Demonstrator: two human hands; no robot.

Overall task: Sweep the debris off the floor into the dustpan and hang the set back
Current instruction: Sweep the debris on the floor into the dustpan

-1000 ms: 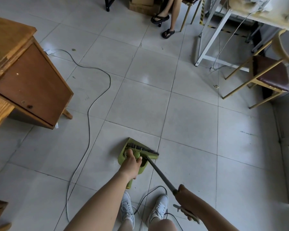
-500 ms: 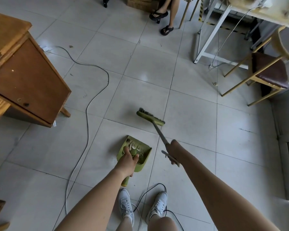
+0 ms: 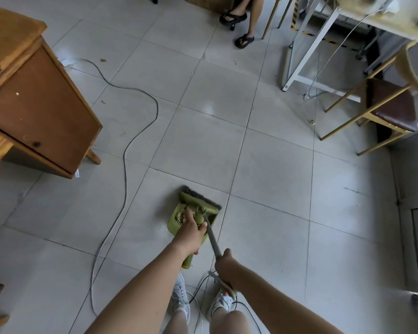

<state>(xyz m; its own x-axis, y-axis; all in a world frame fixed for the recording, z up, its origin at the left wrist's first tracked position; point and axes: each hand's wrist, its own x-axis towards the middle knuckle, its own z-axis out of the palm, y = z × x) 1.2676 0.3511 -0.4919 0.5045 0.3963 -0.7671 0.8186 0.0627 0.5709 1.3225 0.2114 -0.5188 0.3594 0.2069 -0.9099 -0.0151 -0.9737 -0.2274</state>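
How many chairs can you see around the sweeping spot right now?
2. One gold-framed chair with a dark seat stands at right by the white table. Another chair's legs show at top, beside a seated person's feet; most of it is cropped.

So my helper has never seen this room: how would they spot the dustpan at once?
Start from the wooden desk at left and follow the grey cable down the tiled floor to the feet. The dustpan lies there under the left hand: the only green tray, with the broom head at its mouth.

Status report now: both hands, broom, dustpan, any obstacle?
Left hand shut on dustpan handle. Right hand shut on broom pole, bristles at pan mouth. Grey cable on floor, left of dustpan.
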